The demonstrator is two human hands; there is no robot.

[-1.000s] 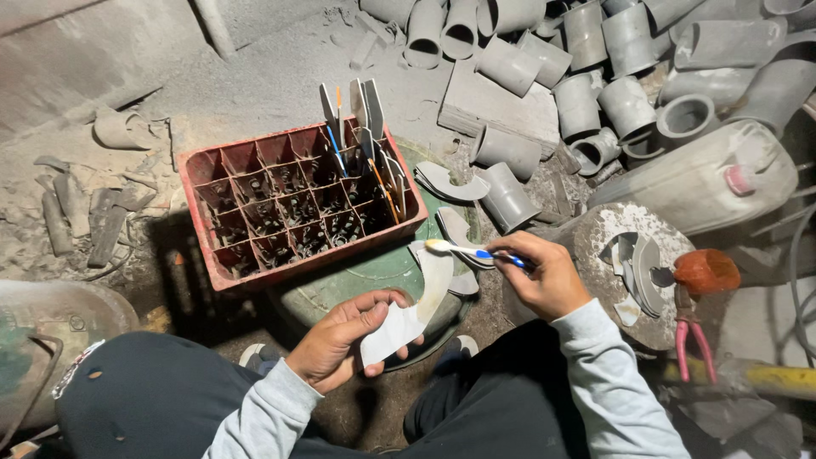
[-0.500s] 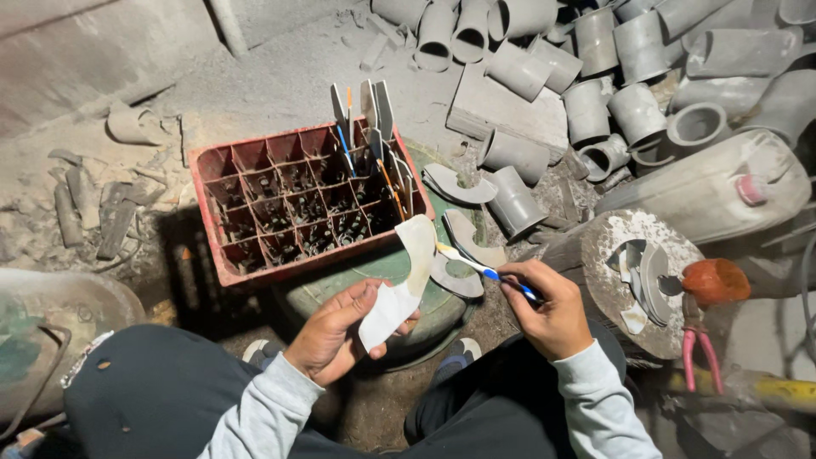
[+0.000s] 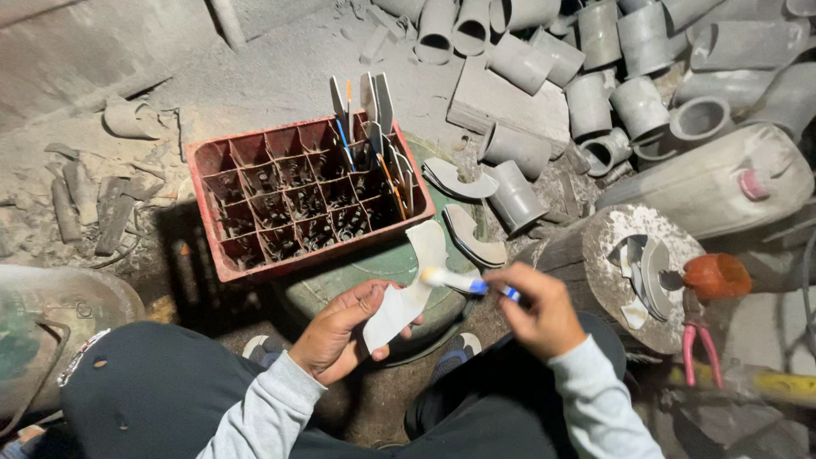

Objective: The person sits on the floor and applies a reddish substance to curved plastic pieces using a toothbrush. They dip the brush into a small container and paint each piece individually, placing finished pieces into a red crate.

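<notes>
Pinching a curved white plastic cut-out (image 3: 408, 289) in the left hand (image 3: 340, 336), right hand (image 3: 535, 310) gripping a white-and-blue toothbrush (image 3: 466, 283), its head touching the cut-out, above the red compartmented plastic crate (image 3: 297, 200)

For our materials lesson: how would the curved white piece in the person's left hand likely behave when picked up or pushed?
The curved white piece looks thin, so it is probably light. It keeps its curve while the left hand grips only its lower end, so it is likely stiff rather than floppy. Laid on its curved back, it might rock when pushed. The right hand holds a toothbrush against it.
</notes>
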